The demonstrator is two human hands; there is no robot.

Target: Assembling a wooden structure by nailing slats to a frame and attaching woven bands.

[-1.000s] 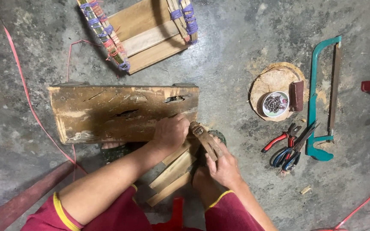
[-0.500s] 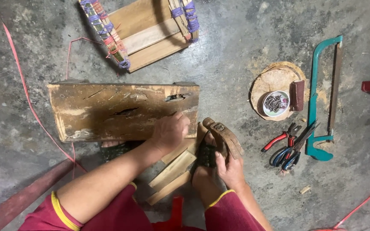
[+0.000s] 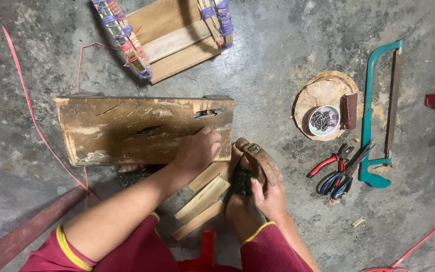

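I logged my left hand (image 3: 197,151) pressed flat, fingers spread, on the near right edge of the worn wooden board (image 3: 142,128), which lay on the concrete floor (image 3: 278,55) with its long axis running 9 to 3 o'clock. My right hand (image 3: 268,194) was clamped round the hammer (image 3: 260,161), its handle pointing toward 11 o'clock, just beside the left hand at its 4 o'clock. The wooden slats (image 3: 205,199) lay between the two hands, slanted from 7 to 1 o'clock, their upper ends under the left hand; the left hand was nearer. Against the frame half a second earlier, the hammer had swung slightly lower and closer to the slats; the left hand had not shifted. The bowl of nails (image 3: 323,121) sat at 2 o'clock, well apart.
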